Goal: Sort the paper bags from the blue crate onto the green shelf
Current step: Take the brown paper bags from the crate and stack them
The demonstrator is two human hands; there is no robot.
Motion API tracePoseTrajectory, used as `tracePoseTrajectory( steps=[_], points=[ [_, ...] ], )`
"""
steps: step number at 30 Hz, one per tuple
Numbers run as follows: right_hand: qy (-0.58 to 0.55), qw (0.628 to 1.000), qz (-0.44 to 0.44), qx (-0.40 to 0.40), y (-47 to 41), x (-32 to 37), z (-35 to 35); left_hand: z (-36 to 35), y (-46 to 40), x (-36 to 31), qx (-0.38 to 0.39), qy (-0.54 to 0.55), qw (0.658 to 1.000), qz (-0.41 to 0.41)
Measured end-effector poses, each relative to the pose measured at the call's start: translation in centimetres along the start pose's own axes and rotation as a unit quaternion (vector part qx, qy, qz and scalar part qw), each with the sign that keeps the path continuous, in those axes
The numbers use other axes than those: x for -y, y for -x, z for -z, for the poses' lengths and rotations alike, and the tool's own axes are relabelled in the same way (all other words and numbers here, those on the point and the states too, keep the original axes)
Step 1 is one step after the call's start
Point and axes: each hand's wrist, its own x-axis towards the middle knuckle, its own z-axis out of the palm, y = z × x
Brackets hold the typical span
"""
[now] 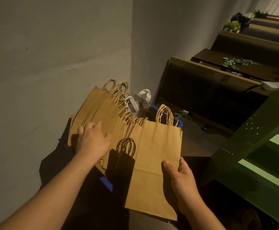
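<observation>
A flat brown paper bag point(153, 165) with twisted handles is lifted in front of me. My right hand point(180, 178) grips its lower right edge, thumb on the front. Behind it, a fanned stack of brown paper bags point(100, 113) stands in the blue crate point(106, 184), leaning against the wall. My left hand point(92, 140) rests flat on the stack with fingers spread. Two white printed bags point(140, 101) stick up at the back of the crate. The green shelf point(258, 146) stands at the right, its pale green boards lit.
A grey wall point(52, 63) closes the left side. Dark upholstered benches point(207, 90) and a brown table point(245, 63) strewn with small green packets line the far right. Flower bunches point(233, 25) sit at the far end. Dark floor lies between crate and shelf.
</observation>
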Motion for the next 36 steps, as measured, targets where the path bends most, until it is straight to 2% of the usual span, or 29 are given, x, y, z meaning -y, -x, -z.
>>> tracePoseTrajectory(
  steps=[2,5,16,23,27,32,36],
  points=[
    [0.004,1.000,0.000,0.000,-0.1,0.0,-0.1,0.0,-0.7,0.8,-0.021,-0.049,0.998,0.027],
    [0.017,1.000,0.009,0.000,-0.2,0.0,-0.5,-0.3,-1.1,1.4,0.004,-0.078,0.996,0.046],
    [0.056,0.998,0.005,-0.010,-0.7,-0.6,-0.9,-1.1,0.6,0.5,-0.024,-0.133,0.990,-0.036],
    [0.066,0.998,0.000,-0.018,-0.7,-0.8,-0.9,-2.1,-0.4,0.1,-0.058,-0.005,0.996,-0.071],
    [0.052,0.998,-0.007,-0.016,-0.6,-0.9,-0.6,-1.6,-2.1,0.3,-0.059,-0.008,0.997,-0.039],
    [0.054,0.997,-0.025,-0.049,-0.6,-1.3,0.0,-1.0,-2.8,0.6,-0.018,-0.020,0.999,-0.032],
    [0.059,0.996,-0.032,-0.057,-0.5,-1.4,0.3,-0.1,-2.0,0.3,-0.033,0.025,0.999,-0.027]
  ],
)
